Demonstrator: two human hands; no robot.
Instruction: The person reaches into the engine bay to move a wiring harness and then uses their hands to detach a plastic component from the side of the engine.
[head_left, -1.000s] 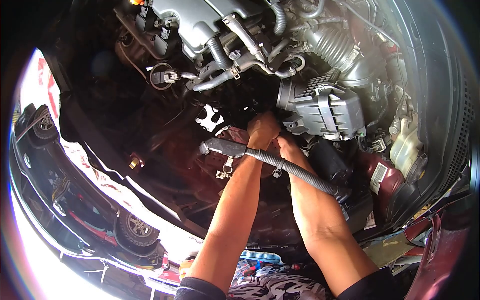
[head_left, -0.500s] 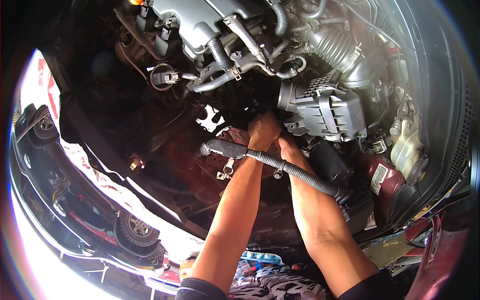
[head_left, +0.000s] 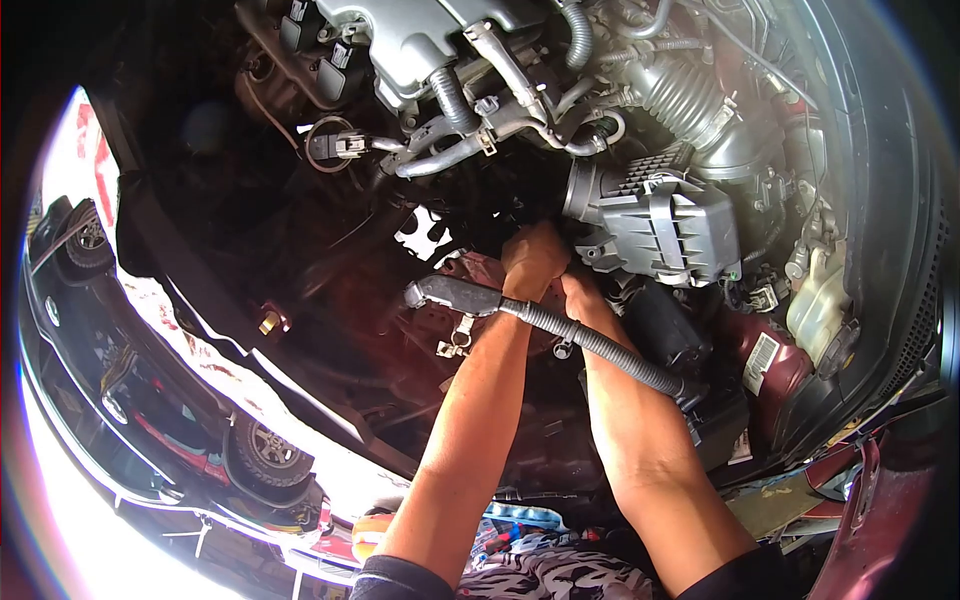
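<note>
Both my arms reach down into the engine bay. My left hand (head_left: 535,255) is low between the engine and the grey air filter box (head_left: 670,228); its back shows, its fingers are hidden in shadow. The fingers of my right hand are out of sight too; only the wrist (head_left: 577,290) shows beside the left. A cable in grey corrugated sleeve (head_left: 590,342), with a black boot (head_left: 455,293) at its end, lies across both forearms. Below the boot is a metal clamp (head_left: 458,338). What either hand touches cannot be made out.
The engine cover (head_left: 410,45) and metal pipes (head_left: 450,160) are above the hands. A ribbed intake hose (head_left: 690,105) and a pale reservoir (head_left: 820,305) sit to the right. A dark vehicle (head_left: 150,400) stands outside at the left.
The engine parts appear slightly farther right in the view. Both hands remain in the same gap, with hardly any movement against the parts around them.
</note>
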